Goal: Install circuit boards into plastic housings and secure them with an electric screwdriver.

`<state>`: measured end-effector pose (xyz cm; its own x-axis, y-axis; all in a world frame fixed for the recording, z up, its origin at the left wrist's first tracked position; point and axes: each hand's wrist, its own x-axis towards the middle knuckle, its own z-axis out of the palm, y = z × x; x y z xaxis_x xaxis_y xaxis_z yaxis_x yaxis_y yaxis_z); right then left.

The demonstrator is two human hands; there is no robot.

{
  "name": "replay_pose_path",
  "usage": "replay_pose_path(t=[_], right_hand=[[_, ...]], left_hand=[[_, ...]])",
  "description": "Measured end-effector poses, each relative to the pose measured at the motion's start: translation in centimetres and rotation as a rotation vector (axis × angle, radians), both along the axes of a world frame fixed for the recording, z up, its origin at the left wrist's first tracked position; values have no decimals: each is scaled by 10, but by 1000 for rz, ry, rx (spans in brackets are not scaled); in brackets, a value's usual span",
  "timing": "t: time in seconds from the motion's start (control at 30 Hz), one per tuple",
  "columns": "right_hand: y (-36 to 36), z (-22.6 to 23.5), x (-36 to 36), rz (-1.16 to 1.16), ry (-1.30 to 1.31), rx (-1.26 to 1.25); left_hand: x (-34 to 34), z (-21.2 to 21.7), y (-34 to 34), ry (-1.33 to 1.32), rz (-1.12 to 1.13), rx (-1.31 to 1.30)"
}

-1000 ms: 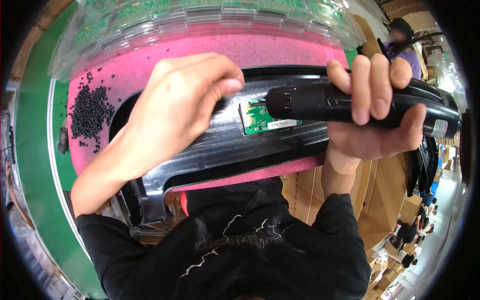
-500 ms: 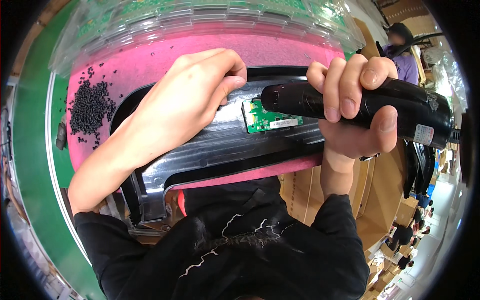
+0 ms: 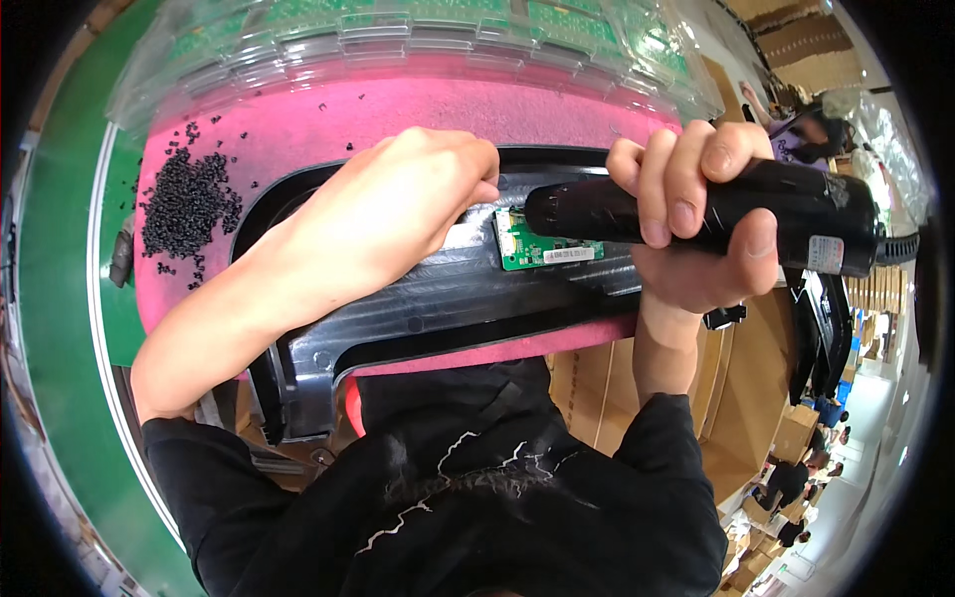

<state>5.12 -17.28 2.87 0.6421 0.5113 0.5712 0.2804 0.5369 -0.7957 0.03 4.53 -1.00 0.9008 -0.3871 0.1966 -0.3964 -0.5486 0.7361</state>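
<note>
My right hand (image 3: 696, 204) is wrapped round a black electric screwdriver (image 3: 587, 211), whose cord leaves at the right. Its nose reaches over the upper part of a green circuit board (image 3: 525, 253) with a white label; the bit is hidden. The board lies inside a long, curved black plastic housing (image 3: 438, 298). Just left of the screwdriver's nose and above the board's left edge is my left hand (image 3: 423, 189), fingers curled and pinched together. Whatever those fingertips may hold cannot be made out.
A heap of small black screws (image 3: 184, 214) lies on the pink mat (image 3: 288, 114) at left. Clear plastic trays (image 3: 398, 45) with green boards stand along the far side. At lower right is a cardboard box (image 3: 746, 398). Other people are in the background at right.
My left fingertips have come down a little toward the board and the screwdriver's nose. The whole view has shifted slightly. My right hand keeps its hold on the screwdriver.
</note>
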Motion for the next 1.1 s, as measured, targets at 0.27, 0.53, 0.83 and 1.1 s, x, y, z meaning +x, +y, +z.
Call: replay_pose_path(t=[0.27, 0.53, 0.83, 1.1], right_hand=[[-18, 10, 6, 256, -11, 190], [-10, 14, -9, 146, 124, 302], [-10, 10, -9, 162, 74, 273], [-12, 0, 8, 33, -95, 54]], left_hand=[[-3, 9, -3, 10, -189, 79], [-2, 6, -1, -26, -214, 99], [-5, 7, -6, -78, -137, 170], [-5, 4, -2, 37, -86, 264]])
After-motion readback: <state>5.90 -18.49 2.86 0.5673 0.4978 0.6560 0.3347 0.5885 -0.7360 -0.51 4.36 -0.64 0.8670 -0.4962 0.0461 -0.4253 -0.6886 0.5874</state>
